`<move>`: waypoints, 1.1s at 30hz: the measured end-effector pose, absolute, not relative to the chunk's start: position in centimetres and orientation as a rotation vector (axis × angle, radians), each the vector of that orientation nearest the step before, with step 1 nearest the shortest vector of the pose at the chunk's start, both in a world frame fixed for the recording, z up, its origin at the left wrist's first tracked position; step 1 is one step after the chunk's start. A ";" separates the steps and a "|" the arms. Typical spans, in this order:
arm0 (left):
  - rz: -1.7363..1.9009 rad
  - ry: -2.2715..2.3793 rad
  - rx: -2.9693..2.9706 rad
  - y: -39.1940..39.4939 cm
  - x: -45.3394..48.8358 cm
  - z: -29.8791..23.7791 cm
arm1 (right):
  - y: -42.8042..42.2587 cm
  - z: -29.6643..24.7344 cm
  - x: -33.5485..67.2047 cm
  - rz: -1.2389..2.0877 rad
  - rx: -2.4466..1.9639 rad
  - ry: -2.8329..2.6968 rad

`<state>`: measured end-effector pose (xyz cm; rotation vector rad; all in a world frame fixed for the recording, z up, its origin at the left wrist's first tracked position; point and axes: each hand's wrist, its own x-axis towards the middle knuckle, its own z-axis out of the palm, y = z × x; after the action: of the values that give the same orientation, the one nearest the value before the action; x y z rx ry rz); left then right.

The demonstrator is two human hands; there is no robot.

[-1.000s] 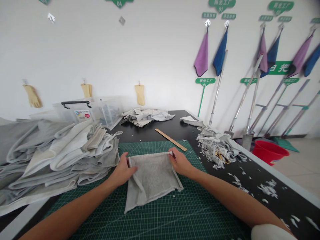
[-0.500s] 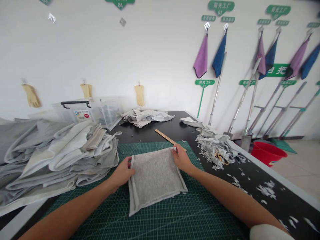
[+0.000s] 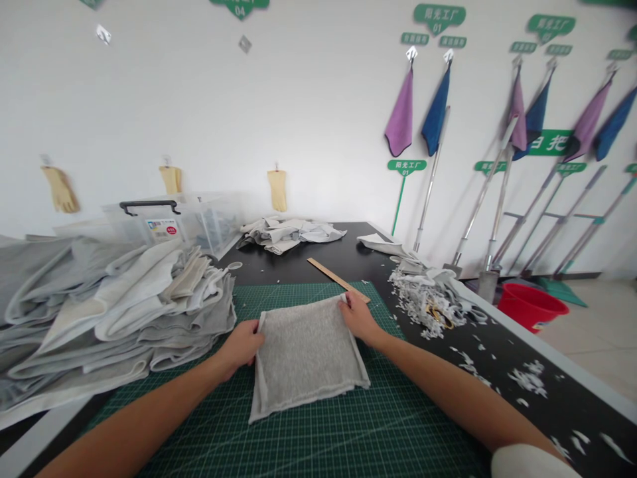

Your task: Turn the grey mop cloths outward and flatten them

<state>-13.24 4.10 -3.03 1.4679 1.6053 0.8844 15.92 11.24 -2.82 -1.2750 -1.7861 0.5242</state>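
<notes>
A square of grey terry cloth [image 3: 308, 355] lies flat on the green cutting mat [image 3: 318, 438], with a narrow folded hem along its left side. My left hand [image 3: 242, 346] grips the cloth's left edge near the top corner. My right hand [image 3: 358, 318] pinches the top right corner between fingers and thumb. A wooden ruler [image 3: 338, 281] lies just beyond my right fingertips, partly on the mat's far edge.
A tall stack of grey cloth [image 3: 124, 318] rises left of the mat, with a clear plastic box [image 3: 169, 229] behind it. Cloth pieces [image 3: 291, 234] lie farther back. To the right are white scraps [image 3: 418, 295] with scissors [image 3: 438, 317]. A red bucket [image 3: 530, 307] stands on the floor.
The cloth, rumpled with its far edge raised a second ago, now lies flat and squarer on the mat. Both hands have moved in along its top edge, and the view has shifted slightly.
</notes>
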 end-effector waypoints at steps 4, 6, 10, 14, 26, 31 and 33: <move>0.880 1.601 1.454 4.0 -13.1 -2.8 | 11.1 -2.9 15.8 0.581 -1.284 -1.772; 0.847 1.623 1.433 4.0 -13.1 -2.7 | 11.0 -2.9 15.8 0.605 -1.290 -1.763; 0.800 1.656 1.427 4.0 -13.1 -2.7 | 11.1 -3.0 15.9 0.651 -1.308 -1.735; 0.806 1.641 1.441 4.1 -13.3 -2.6 | 11.2 -3.2 16.0 0.718 -1.300 -1.716; 0.821 1.577 1.429 4.5 -13.8 -3.2 | 11.3 -3.4 16.2 0.775 -1.332 -1.648; 0.806 1.562 1.424 4.6 -14.0 -3.3 | 11.5 -3.5 16.3 0.800 -1.322 -1.645; 0.806 1.556 1.432 4.7 -14.1 -3.3 | 11.5 -3.5 16.3 0.827 -1.305 -1.650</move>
<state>-14.10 4.67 -3.32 1.4319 1.5561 0.8063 16.30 11.51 -3.45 -1.3053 -1.6495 0.8270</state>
